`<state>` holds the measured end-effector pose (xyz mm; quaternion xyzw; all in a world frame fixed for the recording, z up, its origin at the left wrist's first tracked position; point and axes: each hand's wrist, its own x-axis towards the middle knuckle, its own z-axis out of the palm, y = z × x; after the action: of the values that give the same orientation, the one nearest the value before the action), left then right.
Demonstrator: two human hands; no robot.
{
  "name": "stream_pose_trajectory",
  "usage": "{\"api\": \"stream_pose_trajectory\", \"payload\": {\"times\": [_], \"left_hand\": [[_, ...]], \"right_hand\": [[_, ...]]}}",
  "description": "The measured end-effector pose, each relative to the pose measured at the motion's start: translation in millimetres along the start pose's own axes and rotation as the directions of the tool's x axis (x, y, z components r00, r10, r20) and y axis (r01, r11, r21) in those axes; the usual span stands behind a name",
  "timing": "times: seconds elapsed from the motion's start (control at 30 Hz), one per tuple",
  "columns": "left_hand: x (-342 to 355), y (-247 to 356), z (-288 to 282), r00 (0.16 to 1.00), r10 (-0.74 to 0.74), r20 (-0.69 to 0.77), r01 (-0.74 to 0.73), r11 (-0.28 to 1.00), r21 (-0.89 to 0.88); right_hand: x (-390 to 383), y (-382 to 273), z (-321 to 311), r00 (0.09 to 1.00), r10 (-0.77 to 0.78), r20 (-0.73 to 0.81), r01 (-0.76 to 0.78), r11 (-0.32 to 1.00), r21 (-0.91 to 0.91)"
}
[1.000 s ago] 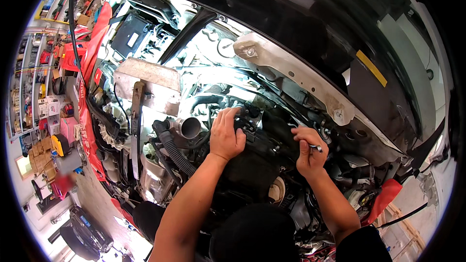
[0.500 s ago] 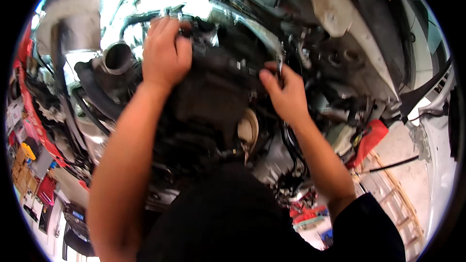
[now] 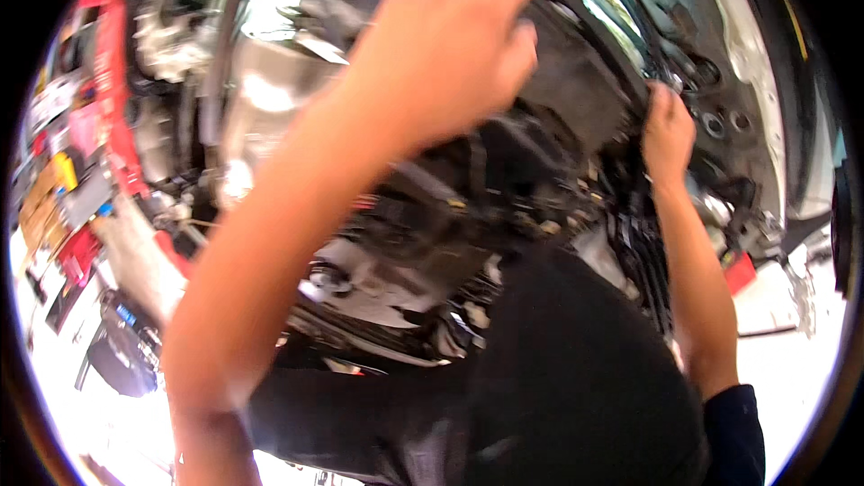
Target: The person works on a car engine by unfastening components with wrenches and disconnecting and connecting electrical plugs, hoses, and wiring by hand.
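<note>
My left hand point(image 3: 454, 40), smeared by motion, is raised at upper centre over the car's engine bay, its fingers bent; whatever they touch is hidden or blurred. At right, my right hand point(image 3: 668, 130) is closed beside the edge of a dark plastic engine part point(image 3: 576, 94), with a bit of shiny metal at its fingertips, apparently the small tool seen earlier. Hoses point(image 3: 634, 252), wiring and a silver metal housing point(image 3: 261, 90) lie around and below my arms. My dark-clothed body point(image 3: 576, 396) hides the lower centre.
A red fender cover point(image 3: 117, 81) runs along the left edge of the engine bay, and a smaller red piece point(image 3: 740, 274) lies at the right. A pale metal body panel point(image 3: 756, 81) borders the right. Cluttered workshop items point(image 3: 67, 171) and a dark wheeled object point(image 3: 121, 355) show at far left.
The view has swung and tilted, bringing my body further into it. My left hand appears higher and much larger. My right hand has shifted right and stays closed.
</note>
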<state>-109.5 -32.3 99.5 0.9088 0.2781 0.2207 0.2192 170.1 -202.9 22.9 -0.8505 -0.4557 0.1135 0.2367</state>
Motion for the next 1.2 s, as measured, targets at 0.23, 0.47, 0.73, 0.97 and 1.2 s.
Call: {"api": "stream_pose_trajectory", "payload": {"times": [0.23,0.47,0.73,0.97,1.2], "left_hand": [[-179.5,-65.1,-141.7,0.942,-0.33,0.06,0.3,0.907,0.296],[-240.5,-24.4,-82.8,0.968,-0.037,0.248,0.072,0.988,-0.136],[-217.1,-11.9,-21.0,0.95,0.018,0.313,-0.009,0.999,-0.031],[-219.8,-17.6,-12.7,0.966,0.081,0.244,-0.078,0.997,-0.023],[-229.1,-13.5,-6.0,0.973,0.119,0.198,-0.103,0.991,-0.089]], "right_hand": [[5.0,14.4,2.3,0.994,0.018,0.109,0.009,0.97,-0.241],[12.8,34.2,2.6,0.993,-0.03,0.114,0.066,0.941,-0.332],[6.7,17.0,21.1,0.992,0.085,0.092,-0.061,0.967,-0.246],[2.5,-3.1,10.8,0.977,0.171,0.127,-0.159,0.983,-0.096],[-20.1,-31.7,-16.2,0.915,0.247,0.319,-0.216,0.968,-0.128]]}}
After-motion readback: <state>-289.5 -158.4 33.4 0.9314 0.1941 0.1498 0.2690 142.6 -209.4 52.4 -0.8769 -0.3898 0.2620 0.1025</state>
